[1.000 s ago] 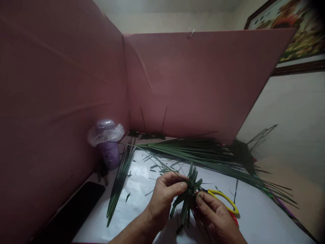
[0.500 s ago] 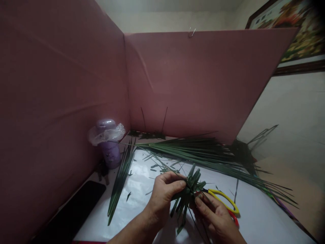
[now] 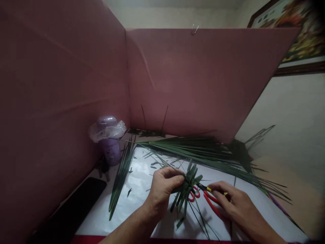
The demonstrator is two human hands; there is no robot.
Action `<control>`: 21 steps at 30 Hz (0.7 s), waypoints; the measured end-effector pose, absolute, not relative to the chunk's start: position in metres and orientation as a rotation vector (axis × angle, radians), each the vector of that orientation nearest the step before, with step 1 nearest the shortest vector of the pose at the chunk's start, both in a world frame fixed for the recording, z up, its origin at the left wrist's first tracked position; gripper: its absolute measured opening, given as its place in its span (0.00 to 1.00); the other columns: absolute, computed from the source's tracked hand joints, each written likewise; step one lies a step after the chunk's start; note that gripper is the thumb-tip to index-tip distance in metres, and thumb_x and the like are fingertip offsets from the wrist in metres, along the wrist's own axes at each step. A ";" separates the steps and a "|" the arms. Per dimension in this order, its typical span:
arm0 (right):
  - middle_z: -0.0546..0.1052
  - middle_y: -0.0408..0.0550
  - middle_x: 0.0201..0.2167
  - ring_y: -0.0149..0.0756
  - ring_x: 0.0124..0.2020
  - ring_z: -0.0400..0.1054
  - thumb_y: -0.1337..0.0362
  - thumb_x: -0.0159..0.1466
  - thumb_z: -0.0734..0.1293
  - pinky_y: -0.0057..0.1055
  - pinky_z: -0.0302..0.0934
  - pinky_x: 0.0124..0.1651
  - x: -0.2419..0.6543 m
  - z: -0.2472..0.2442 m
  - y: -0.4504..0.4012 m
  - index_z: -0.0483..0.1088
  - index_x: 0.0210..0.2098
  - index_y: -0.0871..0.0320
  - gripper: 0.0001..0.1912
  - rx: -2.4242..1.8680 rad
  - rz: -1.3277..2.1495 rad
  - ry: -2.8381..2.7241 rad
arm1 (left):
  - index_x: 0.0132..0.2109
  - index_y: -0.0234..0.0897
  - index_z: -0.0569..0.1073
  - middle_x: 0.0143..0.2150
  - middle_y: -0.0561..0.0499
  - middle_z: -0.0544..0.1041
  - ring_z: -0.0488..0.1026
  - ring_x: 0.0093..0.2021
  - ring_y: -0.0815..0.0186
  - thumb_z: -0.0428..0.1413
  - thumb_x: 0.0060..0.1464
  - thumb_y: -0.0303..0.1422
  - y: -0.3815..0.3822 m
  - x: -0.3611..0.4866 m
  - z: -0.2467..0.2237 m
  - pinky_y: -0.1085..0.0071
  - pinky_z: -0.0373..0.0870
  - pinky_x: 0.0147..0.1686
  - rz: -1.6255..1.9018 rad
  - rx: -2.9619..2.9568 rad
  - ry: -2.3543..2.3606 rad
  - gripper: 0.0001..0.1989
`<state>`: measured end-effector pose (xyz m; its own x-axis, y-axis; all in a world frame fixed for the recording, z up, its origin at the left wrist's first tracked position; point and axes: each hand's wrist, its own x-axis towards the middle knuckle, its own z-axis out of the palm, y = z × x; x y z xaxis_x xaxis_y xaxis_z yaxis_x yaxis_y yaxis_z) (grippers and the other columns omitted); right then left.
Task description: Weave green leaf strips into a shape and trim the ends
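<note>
A green piece of folded leaf strips (image 3: 186,189), with loops and tails spreading out, is pinched between the thumb and fingers of my left hand (image 3: 166,186). Right of it, my right hand (image 3: 227,195) is closed on a tool with yellow and red handles (image 3: 212,203). The tool's dark head points left and lies close to the leaf piece; whether they touch is unclear. Red scissor handles (image 3: 194,194) show on the white surface, partly behind the leaf strips. Thin stems hang from the piece toward the front edge.
Long green leaves (image 3: 193,149) stretch across the back, and a narrower bundle (image 3: 122,179) lies left. Small clippings are scattered between. A purple bottle (image 3: 111,150) with clear plastic stands near a black flat object (image 3: 73,206). Pink panels (image 3: 198,81) rise behind and left.
My right hand has let go of the leaf piece, moved right and closed on the yellow and red handled tool. Red scissor handles now show beside the leaves. My left hand keeps its pinch.
</note>
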<state>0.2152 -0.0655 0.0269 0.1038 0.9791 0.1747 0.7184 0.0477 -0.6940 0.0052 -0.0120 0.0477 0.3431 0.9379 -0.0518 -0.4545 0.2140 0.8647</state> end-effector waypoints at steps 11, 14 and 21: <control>0.71 0.49 0.32 0.39 0.33 0.66 0.71 0.56 0.57 0.31 0.56 0.35 0.229 0.010 -0.053 0.64 0.41 0.56 0.15 -1.890 0.247 -2.132 | 0.27 0.30 0.74 0.20 0.50 0.73 0.71 0.22 0.67 0.62 0.33 0.28 -0.012 0.005 0.058 0.71 0.68 0.24 1.088 0.908 0.784 0.09; 0.71 0.44 0.26 0.37 0.28 0.65 0.74 0.51 0.58 0.29 0.53 0.30 0.237 0.022 -0.050 0.64 0.40 0.55 0.17 -1.865 0.303 -2.135 | 0.27 0.30 0.74 0.21 0.50 0.74 0.70 0.22 0.67 0.61 0.35 0.29 -0.011 0.004 0.059 0.72 0.67 0.24 1.120 0.965 0.803 0.07; 0.68 0.39 0.15 0.31 0.16 0.58 0.71 0.49 0.62 0.27 0.48 0.20 0.257 0.059 -0.065 0.70 0.39 0.55 0.17 -1.867 0.569 -1.881 | 0.27 0.34 0.77 0.26 0.49 0.74 0.68 0.26 0.68 0.57 0.39 0.27 -0.005 -0.002 0.047 0.76 0.63 0.25 1.272 1.335 0.862 0.04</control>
